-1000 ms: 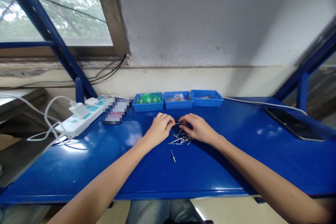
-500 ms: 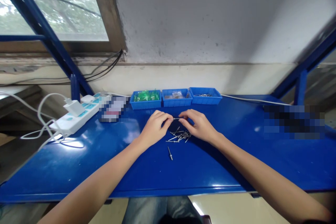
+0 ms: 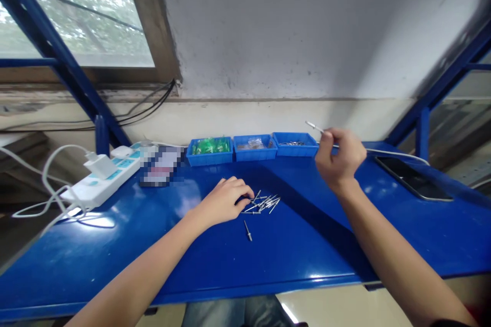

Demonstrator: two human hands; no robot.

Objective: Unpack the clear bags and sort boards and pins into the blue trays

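Observation:
My right hand (image 3: 340,157) is raised above the table's right half, its fingers closed on a thin silver pop rivet (image 3: 314,126) that points up to the left. My left hand (image 3: 230,198) is low over the table at the left edge of a small pile of pop rivets (image 3: 264,204). Its thumb and forefinger curve towards the pile with a small gap between them. Whether the fingertips touch a rivet is hard to see. One single pop rivet (image 3: 247,231) lies apart, nearer the front edge.
Along the back stand three blue bins: one with green pieces (image 3: 210,161), one with clear packets (image 3: 256,155), one with metal pins (image 3: 295,151). A white power strip (image 3: 86,191) with cables and a phone (image 3: 159,168) lie left. Another dark phone (image 3: 414,178) lies right.
My hands have parted. The right has moved up and to the right with the pop rivet; the left has let go of it and come down beside the pile.

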